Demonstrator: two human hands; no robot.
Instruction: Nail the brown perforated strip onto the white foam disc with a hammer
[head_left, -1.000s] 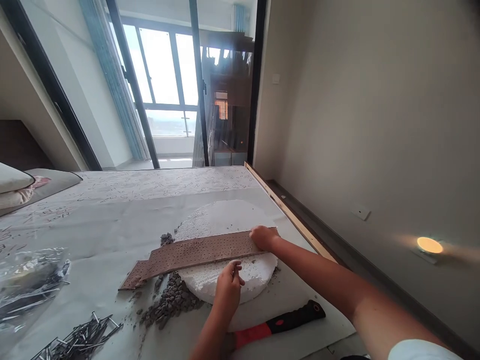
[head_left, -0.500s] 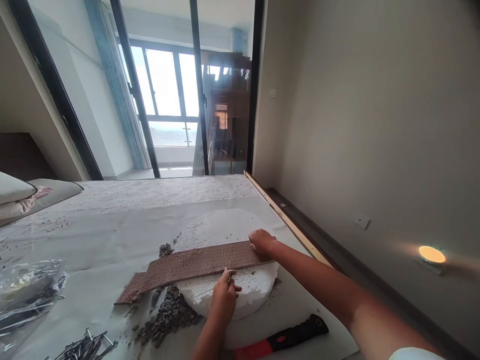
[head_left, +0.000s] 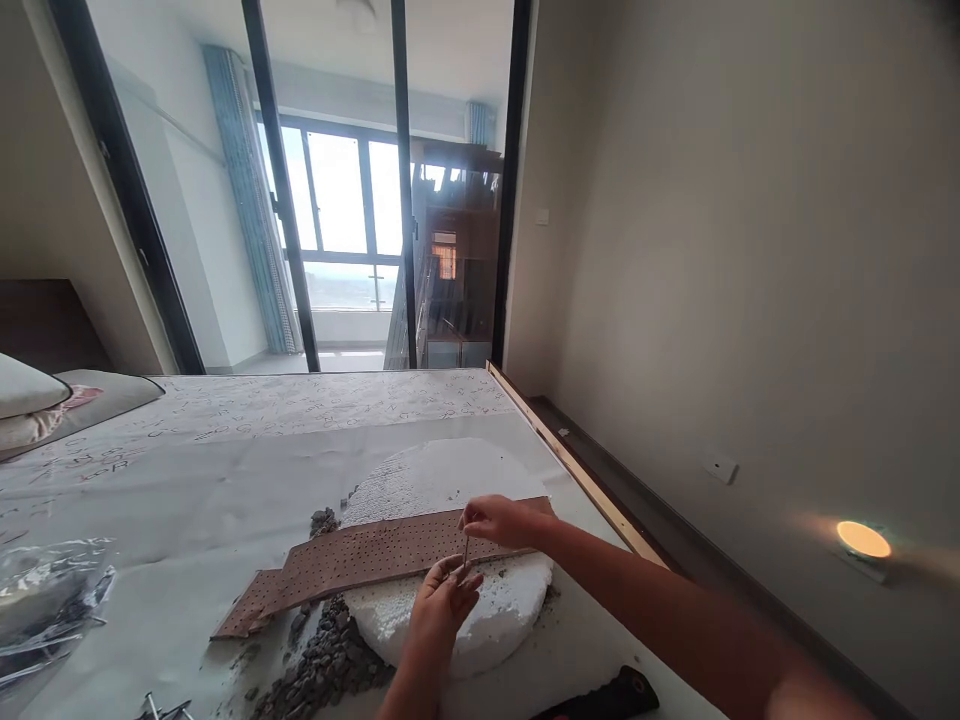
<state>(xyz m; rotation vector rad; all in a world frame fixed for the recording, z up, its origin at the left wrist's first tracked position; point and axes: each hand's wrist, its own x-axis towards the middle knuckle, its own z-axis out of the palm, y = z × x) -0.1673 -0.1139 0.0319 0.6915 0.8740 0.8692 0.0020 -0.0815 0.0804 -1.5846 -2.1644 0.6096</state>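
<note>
A long brown board full of small holes lies across a round white foam slab on a paper-covered table. My left hand rests on the foam at the board's near edge, fingers pinched round the lower end of a thin nail that stands upright. My right hand hovers over the board's right part and pinches the same nail's top end.
Grey rubble lies left of the foam. A hammer's black handle shows at the bottom edge. Loose nails and a clear plastic bag sit bottom left. A wooden strip marks the table's right edge beside the wall.
My right hand left the board's right end and moved left to pinch the nail's top. The left hand raised the nail upright. The camera tilted up, so the hammer and nails slid down.
</note>
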